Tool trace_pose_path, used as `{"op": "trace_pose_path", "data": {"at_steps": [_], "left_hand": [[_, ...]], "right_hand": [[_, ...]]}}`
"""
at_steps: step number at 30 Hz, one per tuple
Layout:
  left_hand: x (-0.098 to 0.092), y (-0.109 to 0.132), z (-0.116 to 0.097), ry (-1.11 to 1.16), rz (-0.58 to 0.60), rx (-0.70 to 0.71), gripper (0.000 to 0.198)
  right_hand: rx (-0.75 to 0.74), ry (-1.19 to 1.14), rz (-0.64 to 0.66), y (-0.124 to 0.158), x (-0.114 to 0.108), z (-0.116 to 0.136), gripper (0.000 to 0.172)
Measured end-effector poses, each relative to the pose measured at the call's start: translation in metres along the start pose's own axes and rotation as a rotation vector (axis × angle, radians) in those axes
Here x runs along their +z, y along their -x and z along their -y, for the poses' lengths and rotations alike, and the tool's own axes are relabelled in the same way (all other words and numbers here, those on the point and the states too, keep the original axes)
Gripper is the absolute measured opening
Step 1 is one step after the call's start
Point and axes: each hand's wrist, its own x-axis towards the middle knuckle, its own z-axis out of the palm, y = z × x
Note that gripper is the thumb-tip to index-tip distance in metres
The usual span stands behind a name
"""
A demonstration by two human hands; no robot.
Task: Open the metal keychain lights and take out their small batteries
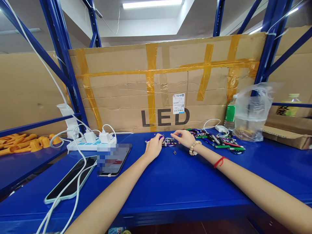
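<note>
My left hand (154, 147) is closed, with a bit of a purple-blue pen (161, 137) showing at its fingertips. Just right of it, my right hand (184, 138), wearing a bead bracelet, has thumb and forefinger brought close together; anything between them is too small to make out. Small silver metal pen parts (169, 142) lie between the two hands on the blue tabletop (170, 188). One loose small metal piece (175, 152) sits nearer to me. Beyond my right wrist is a pile of coloured pens (216, 139).
Two phones, one pale-cased (70, 182) and one dark (114, 162), lie at left by a white power strip (91, 144) with trailing cables. A plastic bag (252, 113), a green-labelled bottle (230, 112) and a cardboard box (287, 133) stand at right. A cardboard sheet (117, 94) closes the back.
</note>
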Motion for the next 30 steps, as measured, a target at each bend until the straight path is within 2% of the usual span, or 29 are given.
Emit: {"op": "trace_pose_path", "data": {"at_steps": [2,4,10,14,21,26,30], "left_hand": [[0.000,0.000,0.000,-0.002,-0.010,-0.042,0.026],[-0.001,0.001,-0.001,-0.015,-0.017,-0.066,0.029],[-0.004,0.002,-0.003,-0.038,-0.032,-0.106,0.038],[-0.003,0.000,0.000,0.001,-0.010,-0.127,0.041],[0.001,-0.003,0.005,0.109,0.006,-0.132,0.036],[0.004,-0.004,0.008,0.250,-0.005,-0.050,0.033],[0.005,-0.004,0.009,0.304,-0.027,-0.023,0.027]], "right_hand": [[-0.043,0.118,-0.019,0.001,-0.003,0.000,0.032],[-0.088,0.168,0.033,0.002,-0.004,0.001,0.027],[-0.198,0.181,0.218,0.006,-0.004,0.007,0.032],[-0.221,0.179,0.323,0.002,-0.005,0.005,0.027],[-0.290,0.278,0.264,0.004,-0.002,0.005,0.019],[-0.303,0.231,0.163,0.008,0.000,0.016,0.018],[-0.301,0.186,0.205,0.011,0.001,0.024,0.017]]}}
